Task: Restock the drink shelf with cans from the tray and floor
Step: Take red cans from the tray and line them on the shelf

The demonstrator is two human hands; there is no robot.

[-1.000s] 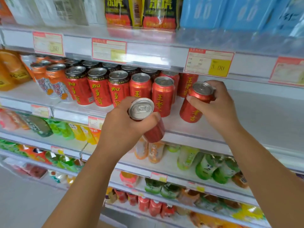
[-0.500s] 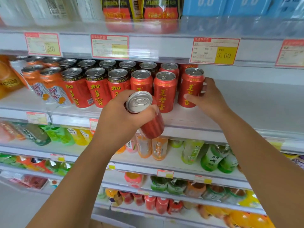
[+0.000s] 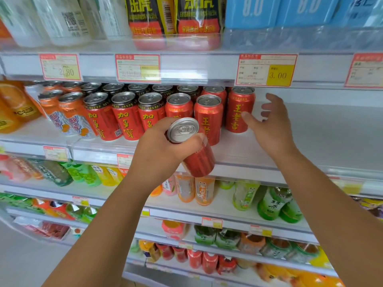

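Since half a second earlier, the right hand (image 3: 271, 129) had released its red can (image 3: 240, 108) upright on the drink shelf (image 3: 321, 131), fingers spread; the left hand (image 3: 159, 150) gripped a tilted second can (image 3: 200, 160), not yet shelved.

hands (image 3: 163, 154): 2 | held can (image 3: 199, 160): 1 | orange cans (image 3: 72, 112), front row: 2 | dark-banded red cans (image 3: 126, 119), front row: 3 | plain red cans (image 3: 240, 110) standing: 4 in sight — rear-row cans (image 3: 137, 88) too hidden to count | price tags (image 3: 266, 70) on upper shelf edge (image 3: 207, 67): 4
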